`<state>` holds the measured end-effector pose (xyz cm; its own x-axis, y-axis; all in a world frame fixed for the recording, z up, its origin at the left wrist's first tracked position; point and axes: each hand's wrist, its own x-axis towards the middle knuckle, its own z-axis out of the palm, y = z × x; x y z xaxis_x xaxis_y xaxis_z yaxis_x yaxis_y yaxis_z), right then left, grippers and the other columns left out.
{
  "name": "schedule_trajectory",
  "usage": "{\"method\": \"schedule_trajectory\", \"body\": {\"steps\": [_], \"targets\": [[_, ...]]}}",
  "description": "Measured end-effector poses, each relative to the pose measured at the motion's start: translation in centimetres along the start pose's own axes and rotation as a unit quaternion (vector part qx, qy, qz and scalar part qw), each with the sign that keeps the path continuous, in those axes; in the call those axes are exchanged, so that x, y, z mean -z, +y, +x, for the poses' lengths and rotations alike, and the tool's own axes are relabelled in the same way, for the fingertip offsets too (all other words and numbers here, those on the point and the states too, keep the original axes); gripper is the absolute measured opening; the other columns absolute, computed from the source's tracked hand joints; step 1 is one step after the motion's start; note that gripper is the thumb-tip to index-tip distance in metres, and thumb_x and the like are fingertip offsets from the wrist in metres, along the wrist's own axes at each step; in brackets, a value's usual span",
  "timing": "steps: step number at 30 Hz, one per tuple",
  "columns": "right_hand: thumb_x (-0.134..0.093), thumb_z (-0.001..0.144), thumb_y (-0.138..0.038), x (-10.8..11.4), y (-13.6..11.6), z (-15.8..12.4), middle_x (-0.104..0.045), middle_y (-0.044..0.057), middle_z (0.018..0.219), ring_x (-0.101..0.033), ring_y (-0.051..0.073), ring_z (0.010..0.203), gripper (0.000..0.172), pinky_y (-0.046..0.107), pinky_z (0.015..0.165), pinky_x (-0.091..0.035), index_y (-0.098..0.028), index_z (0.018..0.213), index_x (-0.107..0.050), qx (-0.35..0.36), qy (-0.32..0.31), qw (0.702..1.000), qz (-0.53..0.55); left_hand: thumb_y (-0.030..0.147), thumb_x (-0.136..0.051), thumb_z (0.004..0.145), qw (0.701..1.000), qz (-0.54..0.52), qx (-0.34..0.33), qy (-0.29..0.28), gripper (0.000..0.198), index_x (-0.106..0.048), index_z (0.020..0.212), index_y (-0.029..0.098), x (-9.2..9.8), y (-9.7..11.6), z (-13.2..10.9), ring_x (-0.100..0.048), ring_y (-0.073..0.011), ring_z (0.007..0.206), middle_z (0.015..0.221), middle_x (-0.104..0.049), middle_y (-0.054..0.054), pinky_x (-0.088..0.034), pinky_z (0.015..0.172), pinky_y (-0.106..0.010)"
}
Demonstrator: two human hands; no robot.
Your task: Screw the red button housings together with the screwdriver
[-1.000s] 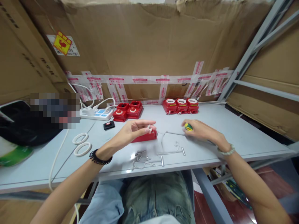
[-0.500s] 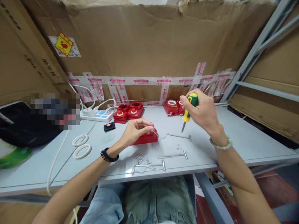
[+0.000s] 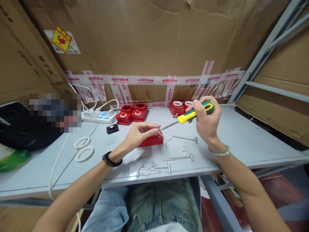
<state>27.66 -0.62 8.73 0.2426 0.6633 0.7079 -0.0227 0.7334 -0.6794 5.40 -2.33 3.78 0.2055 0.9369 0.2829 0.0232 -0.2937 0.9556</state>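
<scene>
My right hand (image 3: 206,120) grips a screwdriver (image 3: 193,113) with a green and yellow handle, its tip pointing left toward my left fingertips. My left hand (image 3: 140,133) is pinched on a small metal piece, too small to name, just above a flat red plastic part (image 3: 152,141) lying on the grey table (image 3: 241,135). The screwdriver's tip meets that small piece at my left thumb and forefinger.
Loose screws (image 3: 146,160) and long T-shaped metal pins (image 3: 180,158) lie near the front edge. Red units stand at the back (image 3: 132,114) (image 3: 177,108). A power strip (image 3: 98,117), a small black part (image 3: 112,128) and two white rings (image 3: 83,148) sit on the left. Cardboard walls surround the table.
My right hand picked the screwdriver up off the table, raised it, then turned it sideways and brought its tip to my left fingertips. My left hand stayed over the red part.
</scene>
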Motion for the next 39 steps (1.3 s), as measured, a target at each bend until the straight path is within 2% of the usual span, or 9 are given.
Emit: {"method": "schedule_trajectory", "body": {"steps": [6, 17, 25, 28, 30, 32, 35, 37, 39], "targets": [[-0.068, 0.082, -0.03, 0.0, 0.2, 0.0, -0.063, -0.007, 0.056, -0.061, 0.01, 0.042, 0.019, 0.02, 0.032, -0.045, -0.025, 0.079, -0.05, 0.013, 0.014, 1.0, 0.019, 0.031, -0.08, 0.074, 1.0, -0.019, 0.009, -0.004, 0.021, -0.079, 0.091, 0.019, -0.1, 0.2, -0.2, -0.075, -0.0164, 0.077, 0.084, -0.079, -0.004, -0.062, 0.076, -0.027], [-0.069, 0.082, -0.035, -0.2, -0.2, -0.5, -0.063, -0.005, 0.058, -0.065, 0.013, 0.047, 0.023, 0.021, 0.034, -0.045, -0.026, 0.079, -0.048, 0.041, 0.013, 0.999, -0.021, 0.032, -0.081, 0.073, 1.0, -0.008, 0.017, 0.006, 0.021, -0.08, 0.088, 0.019, -0.2, 0.1, -0.1, -0.072, -0.0158, 0.077, 0.086, -0.079, -0.005, -0.06, 0.075, -0.027], [-0.067, 0.083, -0.032, -0.2, -0.2, -1.1, -0.059, -0.005, 0.061, -0.068, 0.013, 0.055, 0.021, 0.024, 0.045, -0.053, -0.025, 0.077, -0.049, 0.144, -0.009, 0.989, -0.036, 0.038, -0.083, 0.073, 0.997, -0.059, 0.053, -0.015, 0.026, -0.08, 0.091, 0.019, 0.1, -0.3, -0.1, -0.07, -0.0133, 0.076, 0.083, -0.077, -0.004, -0.057, 0.076, -0.024], [-0.067, 0.083, -0.031, -0.3, -0.1, -1.2, -0.059, -0.005, 0.061, -0.067, 0.013, 0.053, 0.02, 0.024, 0.044, -0.052, -0.026, 0.077, -0.049, 0.142, 0.015, 0.989, -0.029, 0.042, -0.077, 0.078, 0.999, -0.023, 0.039, -0.026, 0.032, -0.078, 0.098, 0.018, 0.1, 0.0, -0.1, -0.067, -0.0135, 0.072, 0.08, -0.075, -0.004, -0.056, 0.074, -0.028], [-0.066, 0.083, -0.03, -0.1, 0.2, -0.9, -0.059, -0.005, 0.059, -0.065, 0.013, 0.051, 0.018, 0.023, 0.041, -0.05, -0.026, 0.079, -0.049, 0.116, 0.024, 0.993, -0.015, 0.046, -0.07, 0.084, 0.999, 0.046, -0.007, -0.019, 0.038, -0.076, 0.107, 0.017, 0.2, 0.3, -0.2, -0.065, -0.015, 0.071, 0.08, -0.074, -0.005, -0.056, 0.072, -0.031], [-0.066, 0.084, -0.029, 0.2, 0.5, -0.3, -0.058, -0.007, 0.057, -0.063, 0.012, 0.048, 0.017, 0.023, 0.042, -0.05, -0.026, 0.08, -0.049, 0.081, 0.03, 0.996, 0.003, 0.046, -0.067, 0.085, 0.982, 0.163, -0.091, 0.004, 0.042, -0.072, 0.115, 0.017, 0.6, 0.4, -0.2, -0.065, -0.0189, 0.08, 0.089, -0.072, -0.008, -0.055, 0.079, -0.037], [-0.066, 0.082, -0.028, 0.8, 1.5, 0.9, -0.057, -0.009, 0.056, -0.062, 0.01, 0.048, 0.018, 0.023, 0.047, -0.053, -0.025, 0.079, -0.048, 0.03, 0.051, 0.998, 0.022, 0.049, -0.074, 0.077, 0.912, 0.367, -0.182, -0.005, 0.063, -0.062, 0.131, 0.019, 1.3, 0.0, -0.1, -0.059, -0.0299, 0.112, 0.12, -0.064, -0.014, -0.047, 0.099, -0.05], [-0.068, 0.078, -0.027, 1.1, 2.4, 1.7, -0.056, -0.009, 0.057, -0.063, 0.01, 0.051, 0.02, 0.023, 0.05, -0.054, -0.024, 0.076, -0.049, 0.014, 0.071, 0.997, 0.038, 0.052, -0.079, 0.071, 0.872, 0.458, -0.163, -0.062, 0.082, -0.051, 0.141, 0.021, 1.9, -0.6, 0.2, -0.052, -0.036, 0.124, 0.136, -0.055, -0.017, -0.042, 0.104, -0.056], [-0.07, 0.075, -0.027, 1.4, 3.1, 2.4, -0.056, -0.009, 0.057, -0.064, 0.01, 0.052, 0.021, 0.023, 0.052, -0.055, -0.024, 0.074, -0.049, -0.004, 0.084, 0.995, 0.052, 0.053, -0.079, 0.07, 0.855, 0.491, -0.12, -0.115, 0.086, -0.045, 0.144, 0.022, 2.5, -1.2, 0.6, -0.055, -0.0365, 0.122, 0.138, -0.055, -0.015, -0.044, 0.102, -0.055]]}}
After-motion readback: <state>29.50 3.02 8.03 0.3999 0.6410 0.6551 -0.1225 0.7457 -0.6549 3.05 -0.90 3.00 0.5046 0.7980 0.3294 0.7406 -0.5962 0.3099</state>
